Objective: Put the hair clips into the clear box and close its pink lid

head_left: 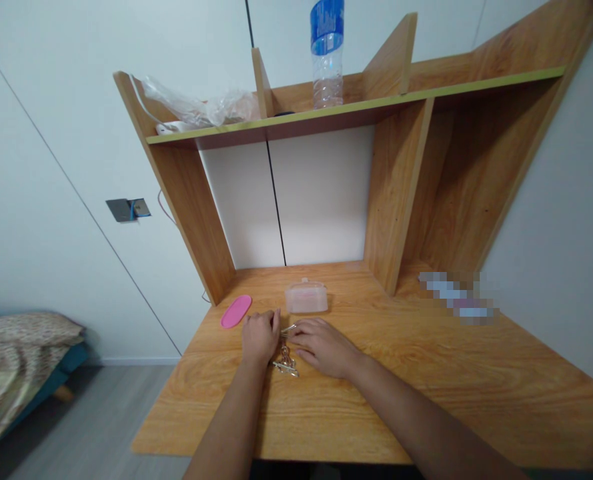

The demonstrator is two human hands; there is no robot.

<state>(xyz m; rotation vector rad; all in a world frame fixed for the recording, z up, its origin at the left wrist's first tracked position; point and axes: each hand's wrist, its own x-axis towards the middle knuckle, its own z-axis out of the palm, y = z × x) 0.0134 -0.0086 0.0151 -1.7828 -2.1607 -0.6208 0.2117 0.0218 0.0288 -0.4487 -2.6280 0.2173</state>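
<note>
Small shiny metal clips, silver and gold-toned, lie in a loose pile on the wooden desk between my hands; their exact kind is too small to make out. My left hand rests at the pile's left side, fingers curled and pressed together, with whatever is in them hidden. From the right, my right hand reaches in with bent fingers, their tips on a thin silver clip. Just beyond the hands stands a clear plastic box. A pink oval lid lies flat, left of the box.
A wooden shelf unit rises along the desk's back. On its upper shelf are a plastic bottle with a blue label and a crumpled clear bag. A blurred item lies at the desk's right. A bed stands at left.
</note>
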